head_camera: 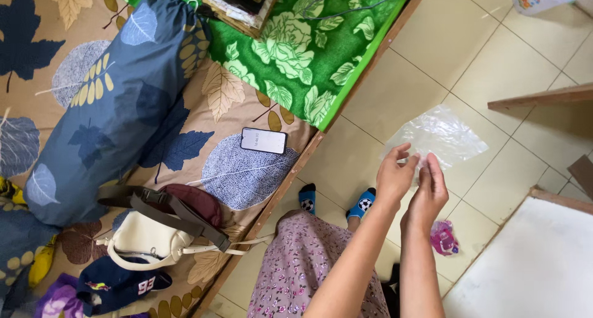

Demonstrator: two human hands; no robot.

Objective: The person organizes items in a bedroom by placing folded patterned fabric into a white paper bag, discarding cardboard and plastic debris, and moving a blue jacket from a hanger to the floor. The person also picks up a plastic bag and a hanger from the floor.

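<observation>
My left hand (394, 177) and my right hand (428, 193) are raised side by side over the tiled floor. Both pinch the near edge of a clear plastic bag (441, 135), which spreads out flat beyond my fingers. Below my arms I see my flowered skirt (302, 268) and my feet in blue socks (333, 202) with ball prints.
A bed with a leaf-print sheet (241, 169) fills the left. On it lie a phone (264, 140), a blue bolster (117, 101), a white handbag (148, 241), a dark cap (114, 284) and a green blanket (296, 52). A pink wrapper (443, 237) lies on the floor beside a white board (537, 262).
</observation>
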